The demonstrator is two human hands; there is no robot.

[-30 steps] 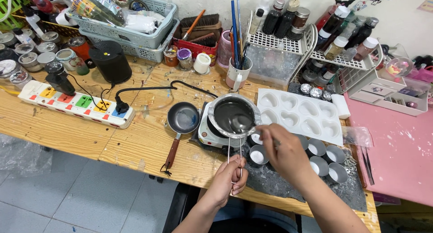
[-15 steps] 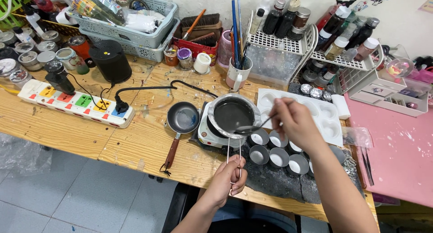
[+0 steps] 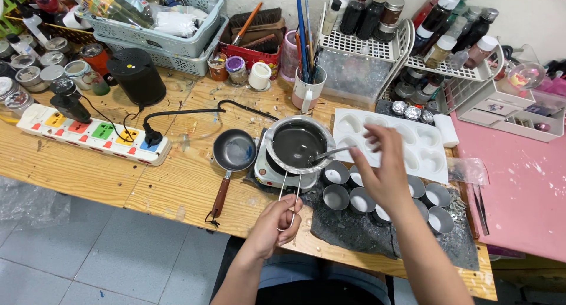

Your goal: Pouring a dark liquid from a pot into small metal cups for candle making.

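Stirring goes best with the round metal pot of dark liquid (image 3: 299, 144) kept steady on the small white hotplate (image 3: 268, 172): left hand (image 3: 278, 222) closed around its wire handle (image 3: 289, 190), right hand (image 3: 384, 163) loosely pinching a thin metal spoon (image 3: 330, 153), dipping its tip gently.

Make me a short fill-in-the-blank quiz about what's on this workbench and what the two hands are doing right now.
1. The left hand grips the wire handle of the ____ pot on the small burner.
2. The right hand holds a ____ whose bowl dips into that pot.
3. Left of the pot lies a small frying pan with a ____ handle.
4. Behind the round tins lies a white ____ with oval cavities.

Missing words: metal; spoon; wooden; mould
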